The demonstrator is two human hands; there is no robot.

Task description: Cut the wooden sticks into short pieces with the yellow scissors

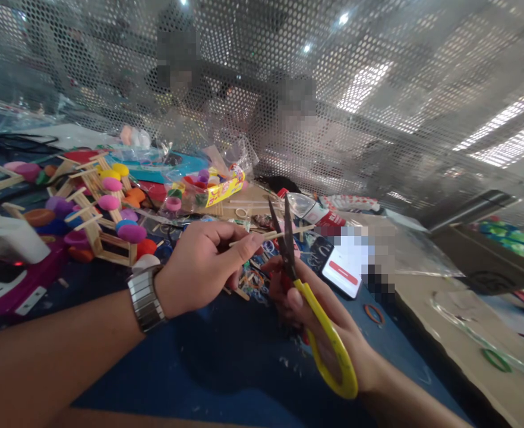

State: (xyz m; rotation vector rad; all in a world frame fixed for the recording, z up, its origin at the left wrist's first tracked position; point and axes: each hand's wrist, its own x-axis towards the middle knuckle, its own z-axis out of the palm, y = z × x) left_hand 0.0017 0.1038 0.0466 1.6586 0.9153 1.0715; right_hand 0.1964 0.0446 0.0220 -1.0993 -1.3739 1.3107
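Observation:
My left hand (204, 267), with a silver watch (146, 299) on its wrist, is closed in a pinch on a thin wooden stick (304, 229) that points to the right. In my right hand (328, 309) is a pair of scissors (327, 339) with yellow handles and dark blades. The blades point up and are spread apart, and the stick passes at them. Whether they touch the wood I cannot tell. Some fingers of my right hand are hidden behind the handles. Below the stick lies a pile of small coloured rubber bands (255, 284).
Stick structures with coloured pompoms (109, 202) crowd the left, beside a purple and white power strip (16, 291). A lit phone (344, 267) lies right of the scissors. Cardboard (426, 303) and a box (489, 255) are farther right. A perforated metal screen (262, 65) rises behind, with people beyond.

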